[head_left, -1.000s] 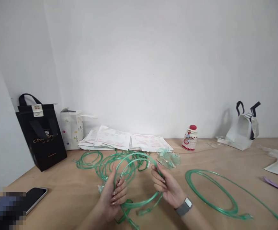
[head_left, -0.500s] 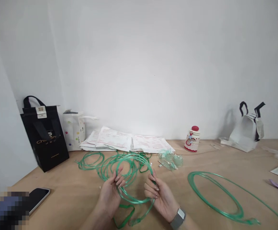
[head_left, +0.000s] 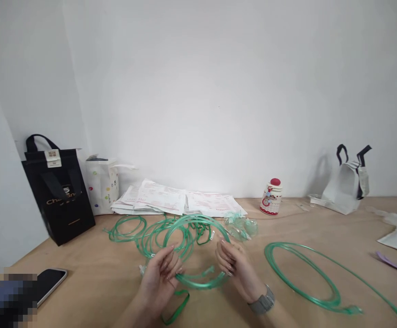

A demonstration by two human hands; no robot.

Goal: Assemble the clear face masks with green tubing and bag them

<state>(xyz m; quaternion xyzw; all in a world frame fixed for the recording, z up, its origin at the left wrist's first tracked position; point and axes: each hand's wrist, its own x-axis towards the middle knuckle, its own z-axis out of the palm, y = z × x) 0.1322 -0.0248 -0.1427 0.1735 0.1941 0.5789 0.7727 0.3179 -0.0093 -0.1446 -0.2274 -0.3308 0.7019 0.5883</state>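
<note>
A coil of translucent green plastic tubing (head_left: 201, 285) is held up between my two hands in several loops. My left hand (head_left: 162, 275) is closed around its left side, and my right hand (head_left: 237, 264) grips the right side, fingers curled. One end of the tubing with a connector shows inside the lower part of the ring. Under and behind the coil lie more tangled green tubes (head_left: 146, 237) on the table. A dark green elastic strap (head_left: 181, 310) lies just right of my left wrist. Another loose coil of green tubing (head_left: 321, 298) rests to the right.
Clear green plastic masks (head_left: 241, 228) and printed white packets (head_left: 164, 198) lie toward the wall. A black bag (head_left: 61, 200), a spotted white bag (head_left: 100, 187) and a phone (head_left: 53, 282) are on the left. A red-capped bottle (head_left: 271, 198) and a white bag (head_left: 345, 189) stand right.
My hands have moved farther apart, the right one shifting right, and the held coil looks wider. Its connector end, which hung below the ring, now shows inside it.
</note>
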